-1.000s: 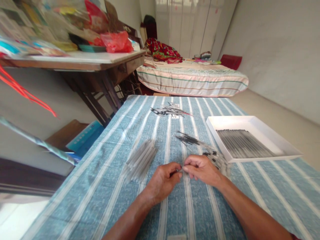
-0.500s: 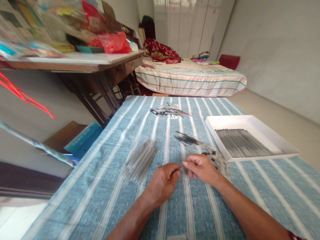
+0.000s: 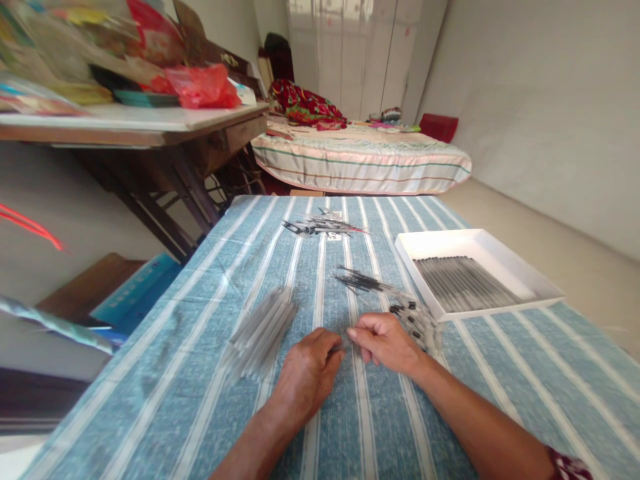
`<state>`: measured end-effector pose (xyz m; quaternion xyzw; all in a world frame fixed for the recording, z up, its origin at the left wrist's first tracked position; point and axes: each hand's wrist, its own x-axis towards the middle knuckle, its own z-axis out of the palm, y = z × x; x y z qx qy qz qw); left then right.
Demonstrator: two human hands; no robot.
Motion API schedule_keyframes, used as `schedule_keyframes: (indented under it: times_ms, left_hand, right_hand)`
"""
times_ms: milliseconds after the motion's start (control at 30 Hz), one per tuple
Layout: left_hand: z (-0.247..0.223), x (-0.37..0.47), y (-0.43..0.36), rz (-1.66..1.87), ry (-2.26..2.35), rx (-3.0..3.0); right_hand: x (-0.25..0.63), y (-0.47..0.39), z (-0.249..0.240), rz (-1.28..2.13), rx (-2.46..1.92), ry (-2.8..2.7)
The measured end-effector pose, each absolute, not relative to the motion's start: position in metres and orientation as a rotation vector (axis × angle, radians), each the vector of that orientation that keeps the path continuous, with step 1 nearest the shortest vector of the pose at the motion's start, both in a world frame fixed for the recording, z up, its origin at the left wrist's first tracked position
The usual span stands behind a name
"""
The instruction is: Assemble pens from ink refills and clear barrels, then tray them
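My left hand is closed in a pinch, with its fingertips close to those of my right hand, which also pinches. Between the fingertips there seems to be something small and pale, too small and blurred to name. Left of my left hand lies a bundle of grey, translucent tubes. Just beyond my right hand is a heap of clear pieces with black ends. Thin black sticks lie behind that heap.
A white open box at the right holds a row of dark, slim rods. Farther back, a pile of black and clear thin parts lies on the striped tablecloth. A cluttered desk stands at the left, a bed beyond.
The whole view has swung a little to the right, so everything sits farther left in it. Both hands keep nearly the same pinch, fingertips close together.
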<state>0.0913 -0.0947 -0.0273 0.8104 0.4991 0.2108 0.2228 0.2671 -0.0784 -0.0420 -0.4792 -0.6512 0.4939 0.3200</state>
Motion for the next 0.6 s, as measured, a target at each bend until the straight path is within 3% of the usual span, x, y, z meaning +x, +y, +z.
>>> schedule_keyframes:
  times_ms: [300,600]
  left_hand:
    - [-0.013,0.086,-0.093,0.764,1.584,2.162]
    - [-0.014,0.085,-0.087,0.988,1.618,1.74]
  right_hand:
    - [0.33,-0.059,-0.015,0.777,-1.554,-1.795]
    - [0.328,-0.064,-0.007,0.439,-2.09,-2.468]
